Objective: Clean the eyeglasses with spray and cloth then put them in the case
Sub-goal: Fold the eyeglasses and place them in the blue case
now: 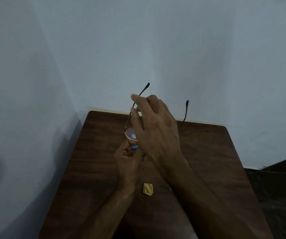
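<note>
Thin metal-rimmed eyeglasses (129,134) with dark temple tips are held up over the table, temples unfolded and pointing away from me. My left hand (129,163) pinches the frame from below at the round lens. My right hand (156,128) reaches across from the right, and its thumb and fingers pinch the left temple partway along. The other lens is hidden behind my right hand. A small crumpled yellow cloth (148,189) lies on the table between my forearms. A blue object (134,147) shows just under the lens, mostly hidden by my hands.
The dark wooden table (216,161) stands in a corner, with pale walls close behind it and on the left. A dark floor shows at the right.
</note>
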